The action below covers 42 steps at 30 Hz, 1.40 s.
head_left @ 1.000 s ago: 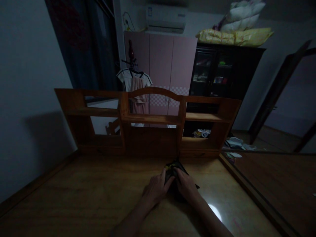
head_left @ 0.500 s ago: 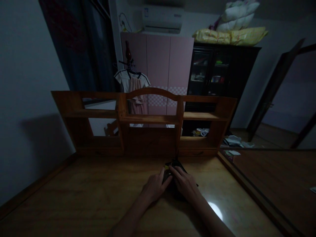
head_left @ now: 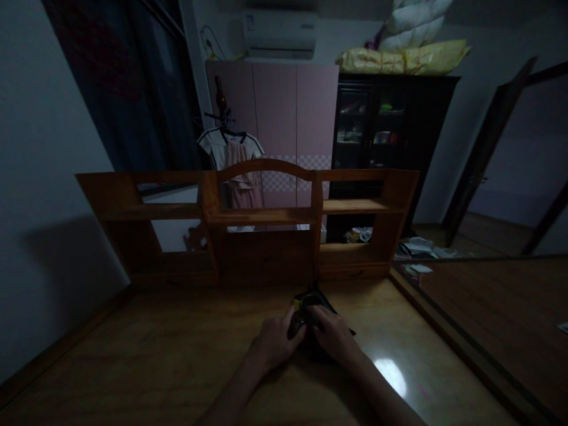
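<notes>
A black object with a yellow patch [head_left: 323,300] lies on the wooden desktop [head_left: 177,343]; the dim light hides what kind of thing it is. My left hand [head_left: 276,338] grips its left side, thumb and forefinger closed around a dark, slightly shiny part beside the yellow. From the right, my right hand [head_left: 332,332] has its fingers curled into the black thing's upper middle. Both hands nearly meet over it. Part of the object is hidden under my fingers and palms.
A wooden shelf unit [head_left: 261,216] stands along the desk's far edge. A raised wooden rim [head_left: 437,331] borders the right side, and a wall [head_left: 57,248] rises at the left. Farther off are pink wardrobes [head_left: 275,112] and a dark cabinet [head_left: 426,124].
My right hand's fingers have curled inward, showing more of the black object. The left hand keeps its grip in nearly the same spot. The room view has shifted slightly left.
</notes>
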Each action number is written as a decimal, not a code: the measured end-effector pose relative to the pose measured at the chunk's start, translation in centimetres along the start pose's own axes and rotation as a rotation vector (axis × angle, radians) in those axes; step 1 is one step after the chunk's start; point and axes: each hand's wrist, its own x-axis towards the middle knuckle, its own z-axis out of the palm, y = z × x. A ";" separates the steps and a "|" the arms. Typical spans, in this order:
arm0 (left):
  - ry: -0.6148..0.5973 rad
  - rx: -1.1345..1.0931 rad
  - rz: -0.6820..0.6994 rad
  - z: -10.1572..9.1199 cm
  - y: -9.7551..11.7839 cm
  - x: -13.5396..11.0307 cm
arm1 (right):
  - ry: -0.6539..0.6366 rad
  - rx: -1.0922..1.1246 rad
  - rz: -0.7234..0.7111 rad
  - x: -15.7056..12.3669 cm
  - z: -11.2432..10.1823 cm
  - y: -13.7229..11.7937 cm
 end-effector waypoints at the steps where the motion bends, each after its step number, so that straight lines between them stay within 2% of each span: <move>1: 0.008 0.034 -0.001 0.0 0.2 -0.1 | -0.003 0.013 -0.009 0.0 0.0 0.0; 7: 0.100 0.102 -0.053 0.5 1.1 -0.2 | -0.035 0.065 -0.058 0.3 -1.0 -0.5; 12: 0.056 0.004 -0.033 0.9 0.8 0.1 | -0.022 0.036 -0.069 0.4 -1.4 -0.7; 17: 0.020 -0.089 -0.056 1.2 0.1 0.4 | -0.014 0.073 -0.037 0.4 -0.6 -0.2; 21: 0.021 -0.121 -0.110 1.1 -0.1 0.5 | 0.026 0.148 0.016 0.5 -0.3 -0.5; 28: 0.061 -0.078 -0.167 0.8 -0.9 0.8 | 0.047 0.199 0.012 0.4 -0.6 -1.4; 32: 0.061 -0.097 -0.158 0.9 -1.5 0.9 | 0.127 0.208 0.089 0.6 -0.7 -0.8; 39: 0.071 -0.129 -0.116 1.0 -1.9 0.8 | 0.256 0.418 0.225 1.2 -1.3 0.3; 42: 0.069 -0.107 -0.104 1.1 -2.3 0.7 | 0.284 0.434 0.253 1.2 -1.1 0.7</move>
